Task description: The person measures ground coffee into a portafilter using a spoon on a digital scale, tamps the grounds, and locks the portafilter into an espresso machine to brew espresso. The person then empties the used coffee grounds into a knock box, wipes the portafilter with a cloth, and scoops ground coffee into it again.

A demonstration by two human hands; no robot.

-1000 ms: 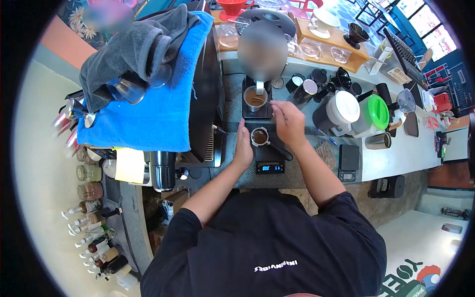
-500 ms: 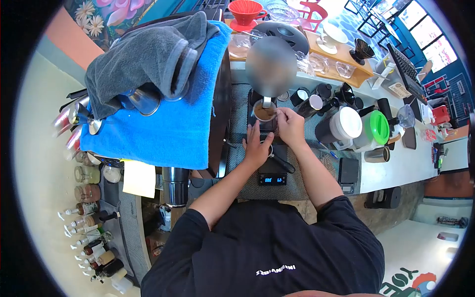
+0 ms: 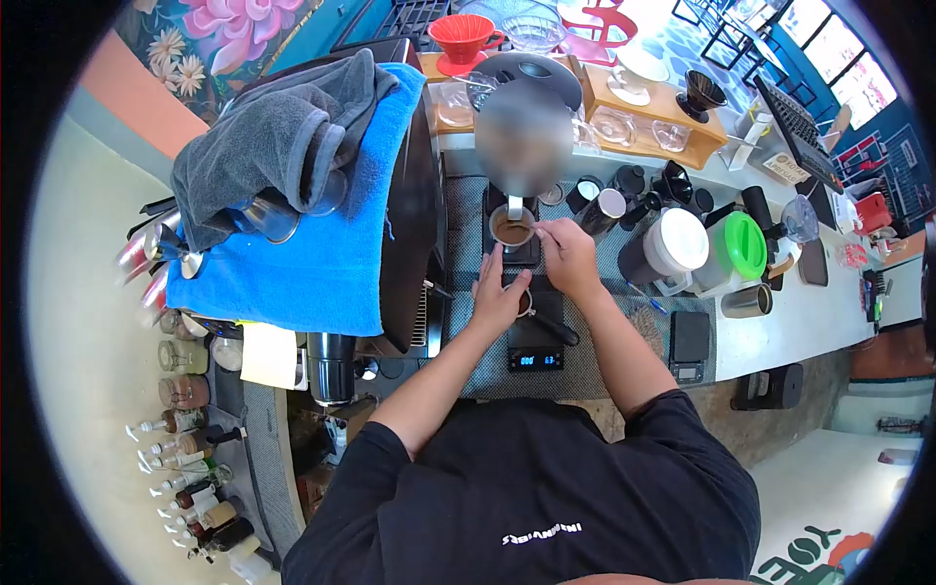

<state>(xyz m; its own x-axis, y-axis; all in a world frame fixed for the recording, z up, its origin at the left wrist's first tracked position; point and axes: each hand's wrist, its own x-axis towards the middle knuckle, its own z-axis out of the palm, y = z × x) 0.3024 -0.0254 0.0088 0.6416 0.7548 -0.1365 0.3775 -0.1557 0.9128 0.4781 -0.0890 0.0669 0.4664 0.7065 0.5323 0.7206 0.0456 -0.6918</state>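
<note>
A small cup (image 3: 499, 240) with brown coffee grounds (image 3: 512, 228) in it is under the metal spout (image 3: 515, 205) of a coffee grinder. My right hand (image 3: 568, 256) pinches the cup's right side, thumb and fingers closed. On the near side, my left hand (image 3: 499, 292) has its fingers stretched out and thumb apart, fingertips close to the cup's base; whether they touch it I cannot tell. Just beneath that hand, a portafilter (image 3: 556, 330) with a black handle rests on a black scale (image 3: 536, 360) with a lit display. The left hand partly hides the portafilter's basket.
An espresso machine covered by a blue towel (image 3: 322, 292) and a grey towel (image 3: 263, 146) stands at my left. To the right are a white-lidded pitcher (image 3: 678, 239), a green-lidded pitcher (image 3: 746, 247), a steel cup (image 3: 747, 302) and a second scale (image 3: 690, 338). Drippers line the back shelf.
The view has shifted slightly. My left hand's fingers are a little more bunched and tilted. My right hand stays at the cup, and the scale's last digits have changed slightly.
</note>
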